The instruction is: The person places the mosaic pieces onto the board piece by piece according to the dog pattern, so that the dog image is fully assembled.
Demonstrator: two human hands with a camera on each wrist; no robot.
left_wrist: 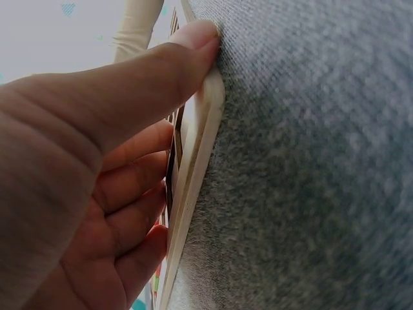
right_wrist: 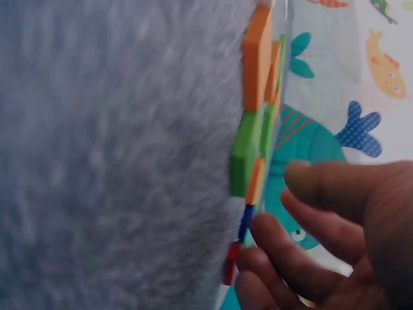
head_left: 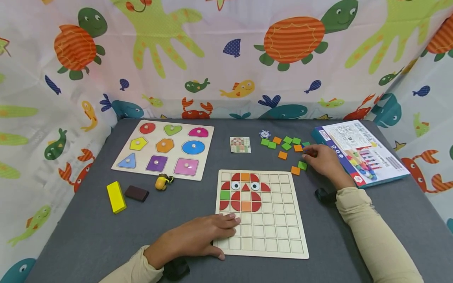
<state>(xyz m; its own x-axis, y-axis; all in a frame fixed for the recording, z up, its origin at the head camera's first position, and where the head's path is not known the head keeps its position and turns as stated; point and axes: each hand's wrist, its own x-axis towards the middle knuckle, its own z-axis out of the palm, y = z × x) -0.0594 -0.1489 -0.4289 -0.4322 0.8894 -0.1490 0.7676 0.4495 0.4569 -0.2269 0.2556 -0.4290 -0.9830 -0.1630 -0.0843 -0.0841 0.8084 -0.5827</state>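
Observation:
My left hand (head_left: 203, 236) lies palm down over the lower left of a wooden grid board (head_left: 272, 230), its fingers extended across the squares. In the left wrist view the thumb (left_wrist: 174, 68) sits along the edge of the board (left_wrist: 200, 135). Red curved pieces, eyes, and orange and green squares form a pattern at the board's upper left. My right hand (head_left: 323, 159) hovers beside small loose tiles behind the board, nearest to an orange tile (head_left: 298, 148) and a green tile (head_left: 302, 165). Its fingers (right_wrist: 303, 248) are loosely bent with nothing visible between them.
A shape puzzle (head_left: 180, 173) lies at the back left, with a small toy bee (head_left: 162, 182), a yellow block (head_left: 116, 197) and a dark brown block (head_left: 136, 193) in front. A small picture card (head_left: 240, 145) and a patterned chip (head_left: 264, 134) lie behind. A box (head_left: 361, 151) is at right.

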